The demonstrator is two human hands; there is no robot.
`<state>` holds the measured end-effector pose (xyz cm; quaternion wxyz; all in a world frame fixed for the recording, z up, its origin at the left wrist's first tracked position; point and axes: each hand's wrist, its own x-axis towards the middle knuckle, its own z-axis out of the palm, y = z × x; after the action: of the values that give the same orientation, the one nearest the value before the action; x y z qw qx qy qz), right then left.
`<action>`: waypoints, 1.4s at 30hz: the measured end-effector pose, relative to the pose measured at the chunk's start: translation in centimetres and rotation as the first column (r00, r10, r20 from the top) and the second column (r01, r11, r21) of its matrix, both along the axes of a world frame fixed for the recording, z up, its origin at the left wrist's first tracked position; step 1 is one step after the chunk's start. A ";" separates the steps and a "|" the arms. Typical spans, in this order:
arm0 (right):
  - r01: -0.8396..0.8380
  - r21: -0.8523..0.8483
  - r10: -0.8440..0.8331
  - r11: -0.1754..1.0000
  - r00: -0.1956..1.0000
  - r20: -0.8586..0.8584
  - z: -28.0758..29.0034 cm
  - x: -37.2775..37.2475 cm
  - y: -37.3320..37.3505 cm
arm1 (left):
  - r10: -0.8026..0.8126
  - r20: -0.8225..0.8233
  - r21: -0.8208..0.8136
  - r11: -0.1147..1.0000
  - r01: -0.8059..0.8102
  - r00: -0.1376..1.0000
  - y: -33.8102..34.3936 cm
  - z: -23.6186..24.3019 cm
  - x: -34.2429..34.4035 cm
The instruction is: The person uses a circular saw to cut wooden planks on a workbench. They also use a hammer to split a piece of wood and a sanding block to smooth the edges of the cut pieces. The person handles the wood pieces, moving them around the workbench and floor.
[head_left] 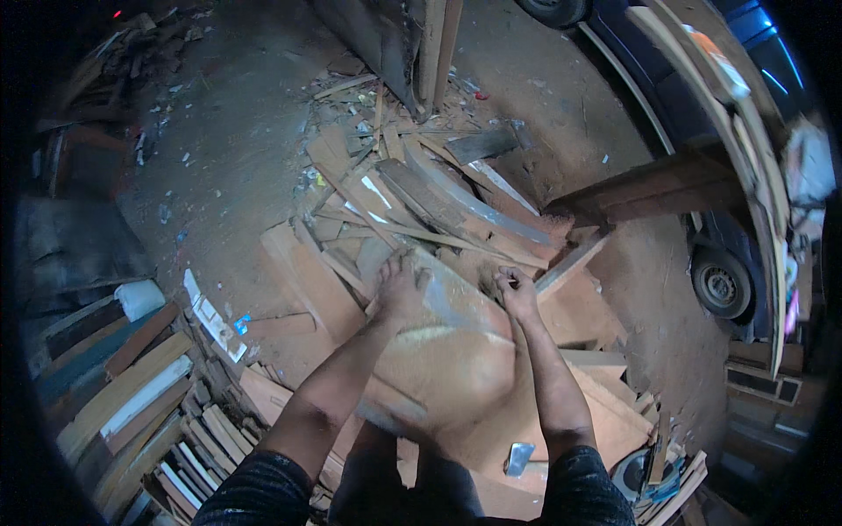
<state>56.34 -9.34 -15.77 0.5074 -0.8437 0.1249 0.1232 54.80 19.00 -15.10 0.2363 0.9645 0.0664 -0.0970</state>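
Note:
My left hand [395,285] has its fingers spread on the upper left part of a pale, dusty wooden panel [452,377] with a grey-blue smear, amid scrap boards. My right hand [517,289] is closed near the panel's upper right edge; what it grips, if anything, is too small to make out. Beyond both hands lie jumbled offcuts and a long curved board [478,210]. A small metal piece [517,458] lies on wood by my right forearm.
Stacked boards [153,390] and a white bundle [139,299] are at the left. A dark upright panel [377,44] stands at the top centre. A parked vehicle [728,289] and a tall leaning plank [763,175] with a dark beam [640,188] stand at the right.

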 end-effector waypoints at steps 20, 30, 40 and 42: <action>0.522 0.269 -0.245 0.809 0.716 -0.653 -39.6 41.4 7.2 | 0.012 -0.093 -0.392 0.919 -0.048 0.996 -0.8 -6.5 6.5; 0.696 0.405 -0.478 0.594 0.709 -0.518 -50.0 46.4 7.5 | -0.007 -0.094 -0.381 0.924 -0.029 0.996 0.9 -8.0 9.8; 0.773 0.602 -0.200 0.203 0.634 -0.747 -39.2 39.2 5.7 | 0.006 -0.054 -0.388 0.921 -0.026 0.999 1.5 -6.7 8.6; 0.766 0.593 -0.164 0.249 0.637 -0.753 -33.1 37.4 7.4 | 0.043 -0.038 -0.380 0.924 -0.054 0.998 1.0 -6.6 7.6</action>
<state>93.76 -1.97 -48.82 0.8201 -0.2801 0.4388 0.2376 62.37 20.02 -21.71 0.4202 0.8970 0.0734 -0.1160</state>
